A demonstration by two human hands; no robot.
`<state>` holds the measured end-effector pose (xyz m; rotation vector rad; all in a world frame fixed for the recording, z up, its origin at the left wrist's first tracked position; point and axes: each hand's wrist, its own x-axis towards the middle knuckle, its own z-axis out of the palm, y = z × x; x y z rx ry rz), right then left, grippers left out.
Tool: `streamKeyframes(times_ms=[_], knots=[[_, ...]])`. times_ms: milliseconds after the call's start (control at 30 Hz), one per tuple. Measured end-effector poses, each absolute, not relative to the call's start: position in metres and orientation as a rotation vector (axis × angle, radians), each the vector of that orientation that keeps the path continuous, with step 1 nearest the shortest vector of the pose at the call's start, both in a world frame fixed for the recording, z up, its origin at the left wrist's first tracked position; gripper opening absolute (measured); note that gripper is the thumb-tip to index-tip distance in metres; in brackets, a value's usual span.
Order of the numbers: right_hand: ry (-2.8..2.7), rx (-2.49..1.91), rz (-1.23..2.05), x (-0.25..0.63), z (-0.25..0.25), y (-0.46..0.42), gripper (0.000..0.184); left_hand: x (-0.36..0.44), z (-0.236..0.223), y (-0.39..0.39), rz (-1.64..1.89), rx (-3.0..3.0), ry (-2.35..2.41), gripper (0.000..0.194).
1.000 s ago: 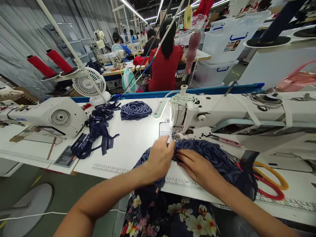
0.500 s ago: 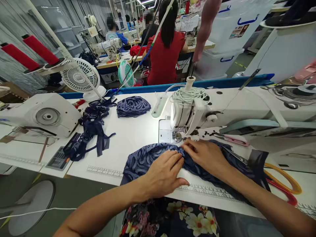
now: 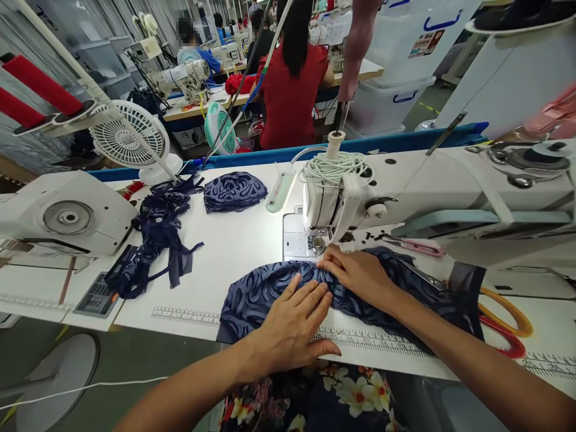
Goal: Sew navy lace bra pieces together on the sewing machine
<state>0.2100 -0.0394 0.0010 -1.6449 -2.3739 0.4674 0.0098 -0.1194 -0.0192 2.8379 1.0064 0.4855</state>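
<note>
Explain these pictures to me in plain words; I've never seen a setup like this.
There is no robot here. One camera, worn on a person's head, looks forward and down for every picture. The arms coming in from below are that person's.

The white machine is a sewing machine. In front of its needle area lies patterned navy fabric. The left hand rests on it, fingers spread; the right hand has its fingertips at the fabric's edge, though whether they pinch it is unclear.

Also on the white table are a patterned navy bundle, tangled navy strips, and scissors with orange and red handles, partly covered by fabric.
</note>
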Motion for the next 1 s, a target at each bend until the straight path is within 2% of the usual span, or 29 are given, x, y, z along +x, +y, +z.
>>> streamKeyframes(times_ms=[133, 233, 333, 533, 700, 833, 900, 1000], knots=[[-2.412, -1.477, 0.271, 0.222, -0.001, -0.048, 0.021, 0.011, -0.01, -0.116, 0.45, 2.825, 0.992, 0.07], [-2.44, -1.345, 0.126, 0.225, -0.004, -0.052, 0.014, 0.014, -0.002, -0.111, 0.432, 2.808, 1.017, 0.052], [-2.448, -1.323, 0.135, 0.224, -0.004, -0.055, 0.01, 0.018, 0.0, -0.107, 0.427, 2.839, 1.028, 0.038], [-2.386, -1.398, 0.15, 0.216, -0.003, -0.055, 0.015, 0.019, -0.009, -0.109, 0.445, 2.906, 1.023, 0.038], [-2.418, -1.385, 0.147, 0.206, -0.006, -0.048, 0.012, 0.017, -0.012, -0.113, 0.479, 2.921, 1.019, 0.045], [-2.431, -1.304, 0.061, 0.206, 0.004, -0.057, 0.012, 0.016, -0.004, -0.12, 0.527, 2.869, 1.156, 0.038], [-2.405, -1.275, 0.009, 0.213, 0.012, -0.072, 0.016, 0.013, -0.001, -0.128, 0.551, 2.866, 1.268, 0.037], [-2.456, -1.165, 0.057, 0.233, 0.017, -0.111, 0.027, 0.0, -0.006, -0.153, 0.549, 2.874, 1.338, 0.048]])
